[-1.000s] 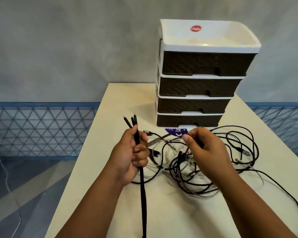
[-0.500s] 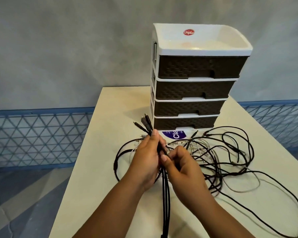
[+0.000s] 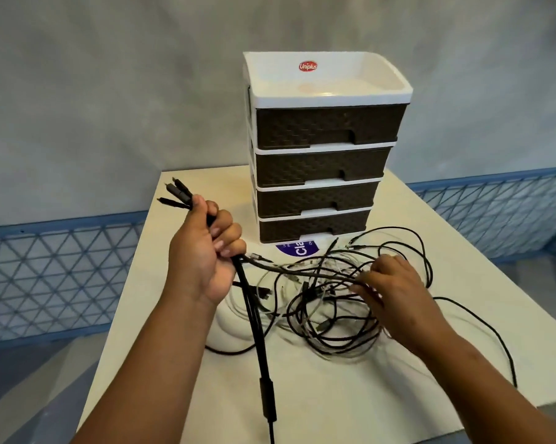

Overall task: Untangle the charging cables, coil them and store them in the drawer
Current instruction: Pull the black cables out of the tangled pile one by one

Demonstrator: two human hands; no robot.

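Note:
My left hand [image 3: 203,251] grips a black multi-head cable [image 3: 263,357] above the table, its three plugs [image 3: 177,195] sticking out past my thumb and its cord hanging down toward me. A tangle of black and white charging cables [image 3: 327,302] lies on the cream table [image 3: 350,405] in front of the drawer unit. My right hand [image 3: 388,293] reaches into the tangle's right side, fingers spread among the strands; whether it pinches one I cannot tell. The white drawer unit [image 3: 321,149] has several dark brown drawers, all closed.
A purple label [image 3: 297,248] lies under the drawer unit's front. One black cable [image 3: 494,334] loops out toward the table's right edge. A grey wall stands behind, and blue lattice railing [image 3: 46,277] runs on both sides beyond the table edges.
My left hand has lifted the multi-head cable up and left. My right hand has let go near it and moved right, down into the tangle.

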